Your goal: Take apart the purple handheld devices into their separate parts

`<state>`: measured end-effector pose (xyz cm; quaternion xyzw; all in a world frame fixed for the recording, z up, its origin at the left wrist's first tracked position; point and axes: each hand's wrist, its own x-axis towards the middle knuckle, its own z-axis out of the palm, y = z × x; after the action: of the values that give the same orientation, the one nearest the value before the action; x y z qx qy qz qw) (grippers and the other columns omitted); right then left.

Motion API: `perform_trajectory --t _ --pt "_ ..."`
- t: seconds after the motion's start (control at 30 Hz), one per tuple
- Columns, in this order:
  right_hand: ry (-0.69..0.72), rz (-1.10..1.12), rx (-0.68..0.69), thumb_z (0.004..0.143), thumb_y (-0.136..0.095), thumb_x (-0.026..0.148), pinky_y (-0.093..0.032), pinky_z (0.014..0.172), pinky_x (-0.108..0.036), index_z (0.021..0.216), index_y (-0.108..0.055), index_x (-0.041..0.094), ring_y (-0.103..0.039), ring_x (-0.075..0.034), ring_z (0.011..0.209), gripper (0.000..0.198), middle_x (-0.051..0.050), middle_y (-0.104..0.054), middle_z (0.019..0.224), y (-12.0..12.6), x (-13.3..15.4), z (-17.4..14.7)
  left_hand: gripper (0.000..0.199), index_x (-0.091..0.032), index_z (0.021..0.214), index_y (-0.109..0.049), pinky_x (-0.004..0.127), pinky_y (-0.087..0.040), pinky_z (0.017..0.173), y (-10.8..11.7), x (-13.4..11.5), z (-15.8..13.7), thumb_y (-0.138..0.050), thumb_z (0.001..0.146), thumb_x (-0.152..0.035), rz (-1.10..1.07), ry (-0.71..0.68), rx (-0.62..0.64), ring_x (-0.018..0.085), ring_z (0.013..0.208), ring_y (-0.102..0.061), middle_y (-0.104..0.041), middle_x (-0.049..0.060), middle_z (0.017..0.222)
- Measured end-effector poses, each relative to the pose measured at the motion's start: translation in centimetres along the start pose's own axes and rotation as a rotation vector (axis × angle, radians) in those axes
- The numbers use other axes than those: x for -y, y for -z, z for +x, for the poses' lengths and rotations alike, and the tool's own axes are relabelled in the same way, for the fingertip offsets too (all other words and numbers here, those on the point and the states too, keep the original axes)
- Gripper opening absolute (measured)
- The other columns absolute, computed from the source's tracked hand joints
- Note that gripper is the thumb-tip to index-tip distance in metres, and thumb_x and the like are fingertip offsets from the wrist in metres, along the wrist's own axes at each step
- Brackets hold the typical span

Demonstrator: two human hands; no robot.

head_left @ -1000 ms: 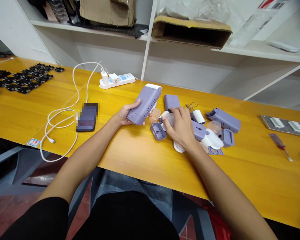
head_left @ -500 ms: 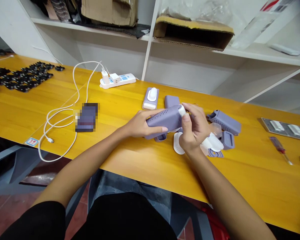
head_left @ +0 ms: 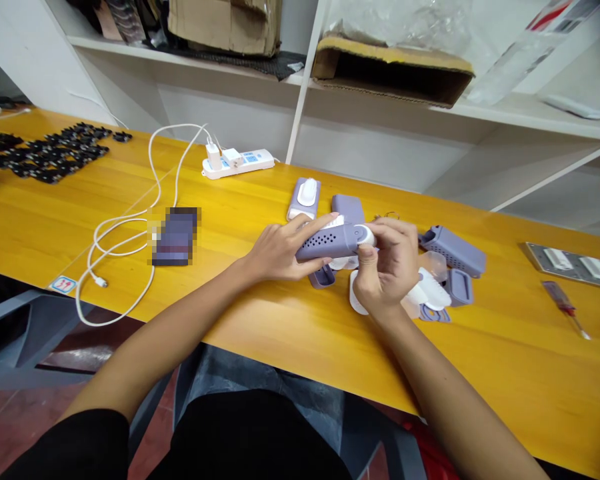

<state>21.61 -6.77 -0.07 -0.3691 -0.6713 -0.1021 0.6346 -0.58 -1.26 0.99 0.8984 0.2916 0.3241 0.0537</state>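
A lilac plastic housing (head_left: pixel 325 243) with rows of small holes on its narrow side is held above the table. My left hand (head_left: pixel 275 252) wraps its left end, thumb below and fingers above. At the other end, my right hand (head_left: pixel 393 261) pinches the rounded white end piece (head_left: pixel 365 235) between thumb and fingers. Part of a white piece shows along the housing's upper side. Beneath and beside my right hand lie white plastic parts (head_left: pixel 434 288), a lilac frame (head_left: pixel 460 288) and a small lilac cup-like part (head_left: pixel 323 276).
Behind are a lilac unit with a white knob (head_left: pixel 307 192) and a lilac block (head_left: pixel 347 208). A perforated lilac shell (head_left: pixel 455 250), screwdriver (head_left: pixel 563 303) and metal plate (head_left: pixel 580 265) lie right. Leftward are a blurred dark device (head_left: pixel 176 237), white cable (head_left: pixel 95 247) and power strip (head_left: pixel 240 164).
The housing has been rolled and lowered slightly in my hands, so its perforated narrow side now faces me. A white piece on its upper side has come into view.
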Motion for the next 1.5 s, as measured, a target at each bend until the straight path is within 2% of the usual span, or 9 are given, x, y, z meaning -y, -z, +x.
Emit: perform_trajectory --t 0.2,0.4,0.47,0.53,0.67,0.8,1.03,1.33,1.5 --pt "0.048 -0.024 0.012 0.109 -0.067 0.035 -0.060 0.089 -0.050 0.127 -0.071 0.025 -0.071 -0.029 0.103 0.021 -0.010 -0.071 0.113 -0.4 0.9 0.1 0.107 -0.026 0.178 -0.039 0.034 -0.058 0.075 0.4 0.1 0.2 -0.051 0.098 -0.095 0.127 0.042 0.026 0.030 0.109 -0.080 -0.070 0.018 0.155" --pt "0.063 -0.067 0.038 0.108 -0.067 0.028 -0.061 0.088 -0.048 0.121 -0.070 0.024 -0.072 -0.027 0.100 0.014 -0.009 -0.071 0.109 -0.8 2.0 0.1 0.110 -0.024 0.181 -0.034 0.035 -0.058 0.071 0.0 -0.5 0.1 -0.041 0.099 -0.097 0.179 0.032 0.010 0.027 0.092 -0.080 -0.073 0.019 0.148" --pt "0.054 -0.079 0.065 0.108 -0.066 0.029 -0.061 0.089 -0.048 0.120 -0.070 0.024 -0.072 -0.028 0.101 0.013 -0.009 -0.071 0.110 -0.8 2.1 0.0 0.105 -0.021 0.179 -0.036 0.039 -0.062 0.080 -0.4 -0.7 0.1 -0.042 0.102 -0.093 0.134 0.001 -0.031 0.030 0.101 -0.081 -0.073 0.019 0.148" --pt "0.039 -0.093 0.073 0.109 -0.066 0.031 -0.061 0.089 -0.049 0.119 -0.069 0.024 -0.072 -0.028 0.102 0.013 -0.010 -0.072 0.110 -0.8 2.1 -0.1 0.098 -0.019 0.175 -0.039 0.047 -0.064 0.101 -0.9 -0.6 0.1 -0.048 0.105 -0.086 0.067 -0.059 -0.108 0.036 0.127 -0.076 -0.070 0.021 0.152" --pt "-0.002 -0.048 0.073 0.108 -0.066 0.031 -0.059 0.091 -0.048 0.119 -0.069 0.025 -0.071 -0.028 0.102 0.013 -0.009 -0.070 0.111 -0.8 2.0 -0.1 0.078 -0.020 0.173 -0.034 0.058 -0.053 0.128 -1.5 -0.5 0.2 -0.060 0.111 -0.060 -0.097 -0.215 -0.194 0.037 0.157 -0.059 -0.064 0.022 0.161" --pt "-0.026 -0.032 0.093 0.108 -0.065 0.031 -0.059 0.090 -0.047 0.119 -0.070 0.026 -0.071 -0.028 0.102 0.012 -0.009 -0.070 0.111 -0.8 2.1 -0.2 0.073 -0.026 0.173 -0.030 0.058 -0.057 0.124 -1.6 -0.6 0.0 -0.065 0.111 -0.044 -0.190 -0.245 -0.187 0.034 0.152 -0.065 -0.066 0.020 0.159" --pt "-0.042 0.000 0.145 0.110 -0.063 0.030 -0.061 0.089 -0.045 0.123 -0.070 0.025 -0.072 -0.027 0.104 0.015 -0.010 -0.071 0.114 -0.8 2.2 -0.1 0.063 -0.026 0.166 -0.041 0.059 -0.053 0.128 -0.9 -0.6 0.3 -0.068 0.111 -0.039 -0.196 -0.282 -0.151 0.032 0.158 -0.060 -0.066 0.019 0.162" --pt "0.067 -0.007 0.184 0.111 -0.061 0.028 -0.062 0.087 -0.046 0.134 -0.063 0.028 -0.072 -0.029 0.106 0.023 -0.011 -0.072 0.119 -0.9 1.8 0.0 0.049 -0.024 0.150 -0.053 0.044 -0.065 0.107 -0.3 -0.7 0.2 -0.071 0.109 -0.044 -0.196 -0.255 -0.209 0.026 0.125 -0.080 -0.080 0.013 0.139" --pt "0.162 0.015 0.181 0.107 -0.063 0.017 -0.060 0.086 -0.046 0.138 -0.060 0.032 -0.071 -0.027 0.099 0.034 -0.008 -0.071 0.115 -0.9 1.6 0.3 0.048 -0.024 0.142 -0.057 0.041 -0.065 0.104 -0.1 -0.9 0.2 -0.076 0.103 -0.044 -0.238 -0.177 -0.194 0.027 0.119 -0.082 -0.081 0.012 0.134"
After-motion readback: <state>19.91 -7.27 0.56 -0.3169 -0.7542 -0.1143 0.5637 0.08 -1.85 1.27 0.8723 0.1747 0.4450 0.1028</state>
